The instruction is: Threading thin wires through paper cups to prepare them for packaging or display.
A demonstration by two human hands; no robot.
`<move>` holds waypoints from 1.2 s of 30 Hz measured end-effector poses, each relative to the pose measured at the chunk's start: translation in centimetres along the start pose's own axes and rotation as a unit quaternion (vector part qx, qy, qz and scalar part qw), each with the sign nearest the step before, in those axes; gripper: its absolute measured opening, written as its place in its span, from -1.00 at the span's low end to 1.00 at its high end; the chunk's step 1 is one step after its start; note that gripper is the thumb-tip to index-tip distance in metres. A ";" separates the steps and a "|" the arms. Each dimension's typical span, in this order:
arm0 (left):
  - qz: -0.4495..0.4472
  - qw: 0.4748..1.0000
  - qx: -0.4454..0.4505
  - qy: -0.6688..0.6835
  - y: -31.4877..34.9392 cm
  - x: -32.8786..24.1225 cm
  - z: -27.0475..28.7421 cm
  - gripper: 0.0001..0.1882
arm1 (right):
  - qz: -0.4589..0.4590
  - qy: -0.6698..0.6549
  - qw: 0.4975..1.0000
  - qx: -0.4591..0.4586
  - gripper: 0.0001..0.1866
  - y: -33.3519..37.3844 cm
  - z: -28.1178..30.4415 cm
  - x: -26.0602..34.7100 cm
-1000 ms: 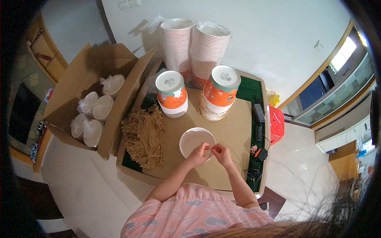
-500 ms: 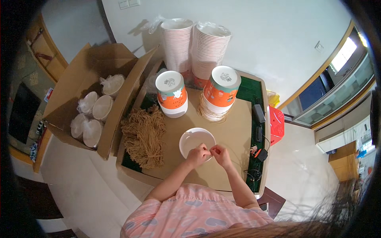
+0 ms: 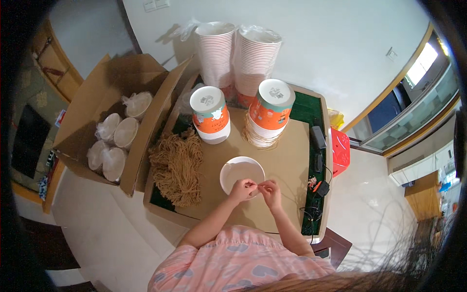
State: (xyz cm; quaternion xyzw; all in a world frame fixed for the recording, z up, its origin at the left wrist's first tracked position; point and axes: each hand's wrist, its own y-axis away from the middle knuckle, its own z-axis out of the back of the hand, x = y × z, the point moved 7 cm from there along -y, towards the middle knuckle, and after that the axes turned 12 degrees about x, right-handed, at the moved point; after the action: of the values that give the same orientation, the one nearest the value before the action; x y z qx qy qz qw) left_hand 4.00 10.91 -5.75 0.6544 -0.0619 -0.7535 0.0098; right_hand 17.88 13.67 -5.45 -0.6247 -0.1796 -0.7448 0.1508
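A white paper tub (image 3: 238, 168) stands mouth up on the brown cardboard sheet (image 3: 219, 207) in front of me. Over its near rim are my left hand (image 3: 242, 190) and my right hand (image 3: 269, 191), fingertips pinched close together. Whatever lies between the fingertips is too small to make out. To the left lies a thick bundle of brown twine (image 3: 177, 168). Beyond the white tub, an orange and green printed paper tub (image 3: 210, 117) stands upside down. Right of it is an upside-down stack of such tubs (image 3: 271, 114), with loose strands of twine around its lower rims.
Two tall plastic-wrapped stacks of tubs (image 3: 215, 56) stand by the wall. An open carton (image 3: 78, 131) at the left holds more bagged tubs. Black adapters and cables (image 3: 318, 168) lie along the table's right side, with a red stool (image 3: 340, 153) beyond.
My fingertips have shifted slightly, with the right hand a little to the left and the two hands closer together. The tubs and the twine have stayed put.
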 end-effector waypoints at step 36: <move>0.156 0.967 0.020 0.203 1.5 0.6 1.0 -0.87 | 0.062 0.086 0.993 -0.047 -0.95 0.8 -0.9 3.6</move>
State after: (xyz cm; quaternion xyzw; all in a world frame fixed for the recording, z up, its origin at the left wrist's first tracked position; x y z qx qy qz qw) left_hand 2.86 9.49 -6.05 0.7759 -0.1751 -0.5928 0.1261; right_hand 16.85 12.52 -1.99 -0.5744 -0.0915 -0.7928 0.1819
